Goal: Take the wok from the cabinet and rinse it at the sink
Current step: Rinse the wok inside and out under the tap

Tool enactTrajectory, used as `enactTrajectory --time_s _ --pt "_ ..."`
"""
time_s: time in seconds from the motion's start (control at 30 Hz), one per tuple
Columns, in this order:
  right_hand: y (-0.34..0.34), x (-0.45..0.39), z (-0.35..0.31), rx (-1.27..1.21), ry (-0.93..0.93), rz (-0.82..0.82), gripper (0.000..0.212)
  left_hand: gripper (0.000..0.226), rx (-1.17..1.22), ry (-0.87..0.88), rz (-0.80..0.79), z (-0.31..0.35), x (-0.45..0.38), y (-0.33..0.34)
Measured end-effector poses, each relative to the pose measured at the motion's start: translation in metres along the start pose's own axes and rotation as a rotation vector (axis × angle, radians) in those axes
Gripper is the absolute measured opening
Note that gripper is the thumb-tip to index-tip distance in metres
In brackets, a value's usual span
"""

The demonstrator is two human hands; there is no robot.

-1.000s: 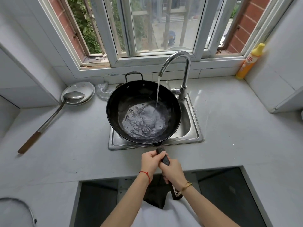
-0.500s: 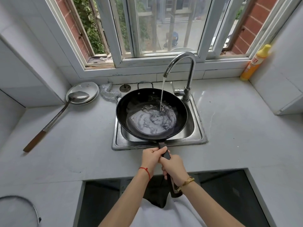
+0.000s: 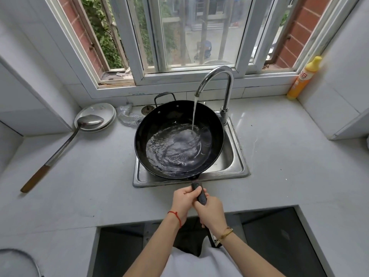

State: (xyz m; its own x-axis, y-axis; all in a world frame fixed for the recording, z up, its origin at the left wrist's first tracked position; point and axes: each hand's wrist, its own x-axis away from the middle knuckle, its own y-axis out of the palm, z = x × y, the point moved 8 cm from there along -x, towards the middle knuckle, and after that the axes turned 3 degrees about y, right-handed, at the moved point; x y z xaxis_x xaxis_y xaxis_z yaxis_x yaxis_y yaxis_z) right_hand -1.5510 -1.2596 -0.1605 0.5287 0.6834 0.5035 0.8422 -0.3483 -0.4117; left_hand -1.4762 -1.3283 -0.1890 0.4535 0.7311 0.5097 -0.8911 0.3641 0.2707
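I am looking at a home kitchen: steel sink [image 3: 237, 166], faucet [image 3: 221, 76], ladle [image 3: 65, 144], dish-soap bottle [image 3: 302, 78], window [image 3: 179, 37].

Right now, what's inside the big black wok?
Rippling water pooled in the big black wok, with the tap's thin stream pouring in. The water hides the wok's bottom.

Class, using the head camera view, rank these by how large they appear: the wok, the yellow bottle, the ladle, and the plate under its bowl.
Largest to smallest:
1. wok
2. ladle, long but thin
3. plate
4. yellow bottle, which stands farther back, so its rank against the plate is unsure.
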Motion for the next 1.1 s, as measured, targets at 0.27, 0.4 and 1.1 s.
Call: enactTrajectory --time_s 0.27,0.4,1.1 --pt "0.017 -0.002 0.009 -0.282 0.129 -0.138 0.025 0.01 -0.188 0.083 0.107 0.007 -0.005 -0.013" --pt "0.02 -0.004 0.004 -0.315 0.154 -0.147 0.026 0.009 -0.215 0.107 0.111 0.013 -0.008 -0.016" --pt "0.003 -0.013 0.011 -0.14 0.083 -0.063 0.024 0.012 -0.083 -0.02 0.023 -0.003 -0.016 0.0"
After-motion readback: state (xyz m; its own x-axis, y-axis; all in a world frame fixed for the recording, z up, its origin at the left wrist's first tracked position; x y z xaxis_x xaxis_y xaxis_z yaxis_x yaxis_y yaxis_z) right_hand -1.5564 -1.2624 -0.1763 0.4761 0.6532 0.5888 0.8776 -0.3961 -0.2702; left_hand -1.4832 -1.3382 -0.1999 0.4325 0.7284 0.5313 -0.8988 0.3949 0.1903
